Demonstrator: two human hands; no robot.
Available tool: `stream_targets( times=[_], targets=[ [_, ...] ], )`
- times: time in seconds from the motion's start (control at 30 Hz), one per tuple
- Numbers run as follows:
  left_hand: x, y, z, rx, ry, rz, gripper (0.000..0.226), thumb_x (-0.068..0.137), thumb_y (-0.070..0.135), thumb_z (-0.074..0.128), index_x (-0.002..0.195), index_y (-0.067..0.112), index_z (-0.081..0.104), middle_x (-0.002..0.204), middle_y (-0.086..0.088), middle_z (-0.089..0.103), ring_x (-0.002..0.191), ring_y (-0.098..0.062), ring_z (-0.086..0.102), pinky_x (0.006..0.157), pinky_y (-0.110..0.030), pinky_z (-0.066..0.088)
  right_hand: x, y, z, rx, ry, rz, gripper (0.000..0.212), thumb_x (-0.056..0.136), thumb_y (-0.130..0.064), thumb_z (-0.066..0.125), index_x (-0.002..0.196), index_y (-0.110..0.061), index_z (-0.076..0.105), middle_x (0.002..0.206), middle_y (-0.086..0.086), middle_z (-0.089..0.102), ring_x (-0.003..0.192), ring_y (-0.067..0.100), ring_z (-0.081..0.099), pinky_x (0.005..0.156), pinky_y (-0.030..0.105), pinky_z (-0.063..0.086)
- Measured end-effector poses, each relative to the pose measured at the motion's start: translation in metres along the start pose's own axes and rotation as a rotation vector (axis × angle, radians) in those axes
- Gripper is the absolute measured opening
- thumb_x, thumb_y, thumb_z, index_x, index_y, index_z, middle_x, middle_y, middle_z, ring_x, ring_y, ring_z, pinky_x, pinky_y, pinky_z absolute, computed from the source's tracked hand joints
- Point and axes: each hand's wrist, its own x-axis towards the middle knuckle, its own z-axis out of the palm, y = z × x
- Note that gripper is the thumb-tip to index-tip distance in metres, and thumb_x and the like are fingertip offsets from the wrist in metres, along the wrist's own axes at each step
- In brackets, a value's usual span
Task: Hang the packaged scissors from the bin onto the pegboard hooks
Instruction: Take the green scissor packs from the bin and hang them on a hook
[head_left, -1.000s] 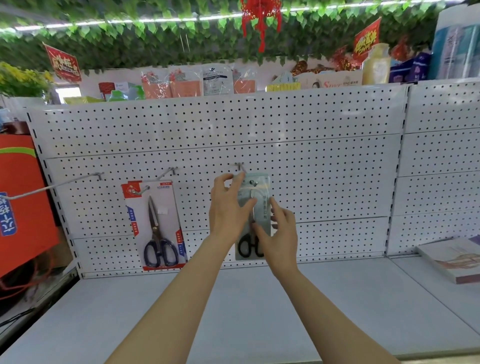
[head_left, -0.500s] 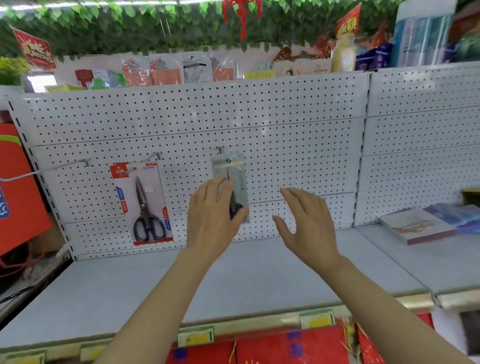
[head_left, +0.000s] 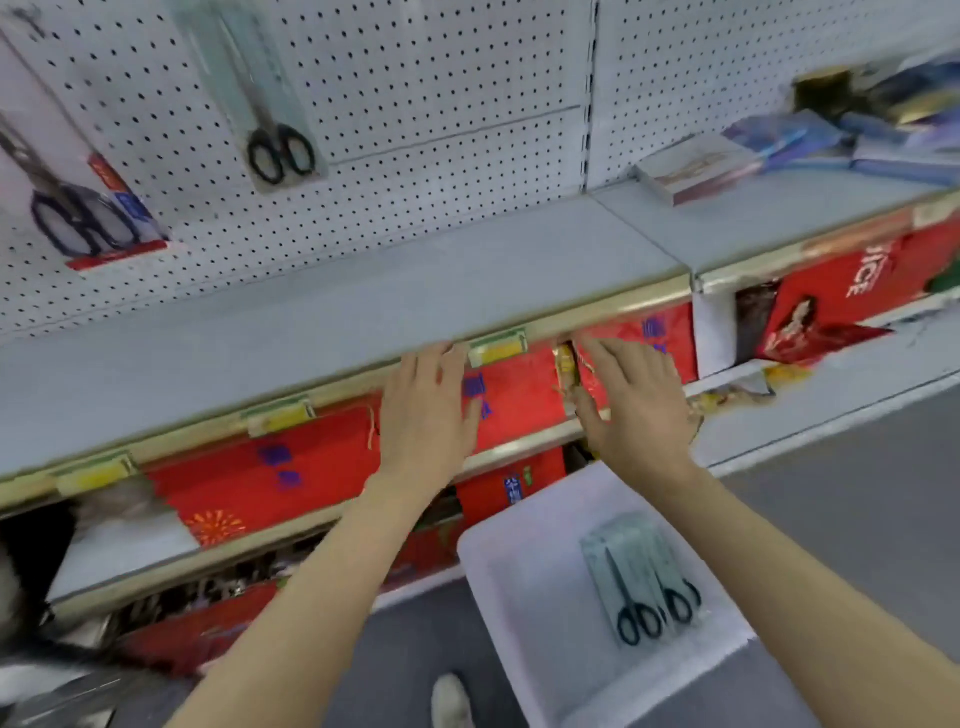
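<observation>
A white bin sits on the floor at the lower right, with packaged black-handled scissors lying in it. On the white pegboard hang a clear pack of black scissors and, at the far left, a red-and-white carded pair. My left hand and my right hand are both empty with fingers spread, in front of the shelf's front edge and above the bin.
A grey shelf with a gold price strip runs below the pegboard. Red packaged goods fill the lower shelves. Boxes and books lie on the right shelf. A shoe shows on the grey floor.
Both hands let go of the clear scissors pack, which now hangs on its hook. The hands dropped below the shelf edge, and the view tilted down to the bin.
</observation>
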Motion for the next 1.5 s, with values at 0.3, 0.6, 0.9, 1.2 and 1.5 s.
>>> stream_targets(
  times=[0.3,0.6,0.9,1.2,1.5],
  targets=[
    [-0.087,0.057,0.173,-0.065,-0.506,-0.037,0.06,0.081,0.033,0.071,0.134,0.011,0.054,0.131,-0.008,0.056,0.113,-0.031,0.055,0.092,-0.041,0.049,-0.178,0.073,0.036,-0.18,-0.336,0.265,0.045,0.082,-0.02,0.055,0.122,-0.001,0.061,0.111,0.014,0.066,0.096,0.033,0.06,0.086,0.039,0.038],
    [-0.155,0.129,0.325,-0.405,-1.189,-0.598,0.055,0.089,0.041,0.06,0.131,0.007,0.051,0.134,-0.013,0.053,0.124,-0.03,0.051,0.097,-0.034,0.044,-0.28,0.113,0.06,-0.189,-0.475,0.352,0.04,0.077,-0.015,0.065,0.115,-0.001,0.065,0.103,0.012,0.066,0.088,0.032,0.061,0.08,0.042,0.047],
    [-0.172,0.208,0.383,-0.335,-1.02,-1.12,0.121,0.048,0.071,0.079,0.139,0.008,0.031,0.14,-0.014,0.044,0.128,-0.033,0.044,0.1,-0.045,0.041,-0.321,0.132,0.081,-0.189,-0.587,0.425,0.039,0.084,-0.019,0.054,0.118,-0.002,0.065,0.108,0.01,0.067,0.092,0.03,0.065,0.079,0.042,0.053],
    [-0.17,0.163,0.374,-0.473,-0.911,-1.007,0.091,0.063,0.034,0.081,0.133,0.017,0.026,0.124,-0.007,0.04,0.1,-0.032,0.06,0.076,-0.039,0.05,-0.326,0.134,0.119,-0.174,-0.653,0.509,0.049,0.065,-0.003,0.075,0.114,-0.003,0.065,0.1,0.008,0.066,0.084,0.028,0.062,0.069,0.037,0.054],
    [-0.188,0.1,0.351,-0.688,-0.874,-0.933,0.073,0.051,0.051,0.076,0.117,0.045,0.046,0.103,0.016,0.065,0.094,-0.01,0.065,0.08,-0.042,0.057,-0.337,0.122,0.186,-0.251,-1.099,0.903,0.092,0.066,-0.056,0.076,0.138,-0.012,0.039,0.122,0.013,0.049,0.112,0.034,0.043,0.099,0.043,0.039]
  ],
)
